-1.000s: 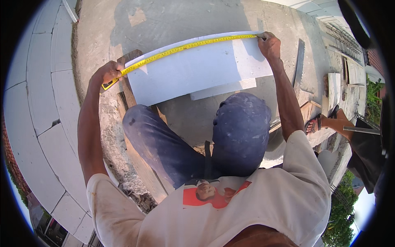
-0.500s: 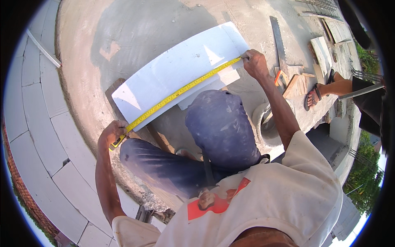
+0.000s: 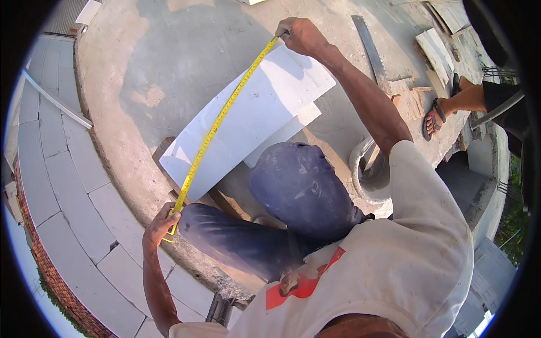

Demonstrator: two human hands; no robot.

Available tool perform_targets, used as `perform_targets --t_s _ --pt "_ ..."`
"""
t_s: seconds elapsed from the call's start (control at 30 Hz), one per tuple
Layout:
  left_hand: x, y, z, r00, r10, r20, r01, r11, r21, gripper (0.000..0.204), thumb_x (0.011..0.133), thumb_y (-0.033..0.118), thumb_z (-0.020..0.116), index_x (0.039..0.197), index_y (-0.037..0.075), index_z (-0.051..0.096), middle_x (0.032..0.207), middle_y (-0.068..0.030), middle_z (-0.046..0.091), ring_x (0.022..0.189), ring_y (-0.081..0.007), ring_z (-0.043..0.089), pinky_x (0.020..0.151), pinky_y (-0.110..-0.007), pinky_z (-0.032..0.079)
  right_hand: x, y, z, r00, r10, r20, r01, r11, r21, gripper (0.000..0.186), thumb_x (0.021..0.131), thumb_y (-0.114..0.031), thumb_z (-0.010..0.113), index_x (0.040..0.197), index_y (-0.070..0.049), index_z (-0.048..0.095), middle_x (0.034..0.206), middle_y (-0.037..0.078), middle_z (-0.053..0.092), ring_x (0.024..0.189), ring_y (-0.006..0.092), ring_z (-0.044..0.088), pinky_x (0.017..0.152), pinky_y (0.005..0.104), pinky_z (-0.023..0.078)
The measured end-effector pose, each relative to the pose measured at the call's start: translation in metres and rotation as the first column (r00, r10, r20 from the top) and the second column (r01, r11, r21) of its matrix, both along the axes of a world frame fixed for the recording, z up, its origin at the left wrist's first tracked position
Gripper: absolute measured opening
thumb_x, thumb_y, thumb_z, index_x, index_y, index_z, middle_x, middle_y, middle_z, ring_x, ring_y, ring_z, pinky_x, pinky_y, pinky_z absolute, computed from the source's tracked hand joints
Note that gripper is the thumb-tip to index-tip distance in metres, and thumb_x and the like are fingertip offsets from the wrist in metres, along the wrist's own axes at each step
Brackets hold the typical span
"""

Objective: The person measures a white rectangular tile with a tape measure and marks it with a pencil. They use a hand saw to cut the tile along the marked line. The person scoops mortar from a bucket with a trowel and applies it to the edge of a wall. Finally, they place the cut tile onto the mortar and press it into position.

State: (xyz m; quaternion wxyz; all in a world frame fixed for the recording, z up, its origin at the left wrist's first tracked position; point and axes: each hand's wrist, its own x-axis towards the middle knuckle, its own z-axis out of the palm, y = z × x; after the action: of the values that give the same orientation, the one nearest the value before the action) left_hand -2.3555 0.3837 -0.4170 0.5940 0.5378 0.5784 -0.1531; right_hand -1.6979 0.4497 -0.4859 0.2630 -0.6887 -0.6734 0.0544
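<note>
A moment earlier the yellow tape measure [image 3: 217, 121] followed the near long edge of the white block [image 3: 248, 129]; now it slanted over this block, so it seemed to span almost corner to corner instead of one side. The right hand [image 3: 304, 36] was just beyond the block's far corner, its fingers pinched on the tape's end. Just outside the block's left end, the left hand [image 3: 160, 225] had its fingers clamped around the case. The blade looked bright, narrow and dark-marked.
</note>
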Motion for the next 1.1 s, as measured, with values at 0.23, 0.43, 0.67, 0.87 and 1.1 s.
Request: perform_targets --t_s 0.23,0.43,0.67,0.87,1.1 --pt "0.011 -0.004 0.021 0.992 0.003 -0.126 0.031 0.964 0.265 0.044 0.085 0.037 0.086 0.099 0.001 0.063 0.075 -0.0016 0.062 0.062 -0.0098 0.057 0.052 -0.029 0.048 0.005 0.027 -0.014 1.000 0.021 -0.006 -0.021 1.000 0.015 0.015 0.081 -0.001 0.066 0.093 -0.002 0.076 0.094 0.019 0.074 0.081 0.0358 0.071 0.078 0.0416 0.058" --pt "0.091 0.034 0.030 0.983 -0.071 -0.168 0.137 0.895 0.423 0.038 0.086 0.033 0.084 0.087 -0.001 0.066 0.072 -0.0049 0.065 0.061 -0.0093 0.059 0.052 -0.031 0.048 -0.062 0.004 0.006 0.969 0.051 -0.243 -0.052 0.999 0.002 0.013 0.078 -0.003 0.064 0.086 -0.005 0.074 0.091 0.017 0.072 0.084 0.0373 0.070 0.077 0.0450 0.056" --pt "0.270 0.065 0.001 0.992 -0.040 0.117 0.008 0.965 0.264 0.052 0.095 0.051 0.072 0.100 -0.001 0.067 0.083 -0.0079 0.068 0.074 -0.0111 0.064 0.062 -0.029 0.052 -0.181 -0.058 -0.005 0.816 0.439 -0.376 -0.422 0.897 0.131 0.013 0.085 -0.010 0.070 0.093 0.000 0.070 0.096 0.017 0.068 0.097 0.0369 0.066 0.081 0.0442 0.055" --pt "0.352 0.046 -0.027 0.833 0.190 0.519 -0.317 0.934 0.166 0.076 0.103 0.068 0.047 0.125 -0.004 0.059 0.108 -0.0120 0.066 0.092 -0.0163 0.067 0.077 -0.032 0.057 -0.129 -0.100 0.005 0.462 0.028 -0.887 -0.369 0.915 -0.164 0.080 0.085 -0.034 0.083 0.146 0.003 0.047 0.116 0.022 0.066 0.099 0.0328 0.069 0.083 0.0412 0.059" --pt "0.365 0.045 -0.016 0.906 -0.036 0.423 -0.150 0.905 0.398 0.093 0.102 0.072 0.037 0.156 -0.004 0.038 0.156 -0.0246 0.044 0.146 -0.0368 0.041 0.109 -0.047 0.047 -0.026 -0.082 0.030 0.215 -0.296 -0.931 -0.218 0.914 -0.341 0.101 0.076 -0.054 0.086 0.147 0.005 0.044 0.099 0.017 0.064 0.078 0.0200 0.067 0.061 0.0280 0.058"
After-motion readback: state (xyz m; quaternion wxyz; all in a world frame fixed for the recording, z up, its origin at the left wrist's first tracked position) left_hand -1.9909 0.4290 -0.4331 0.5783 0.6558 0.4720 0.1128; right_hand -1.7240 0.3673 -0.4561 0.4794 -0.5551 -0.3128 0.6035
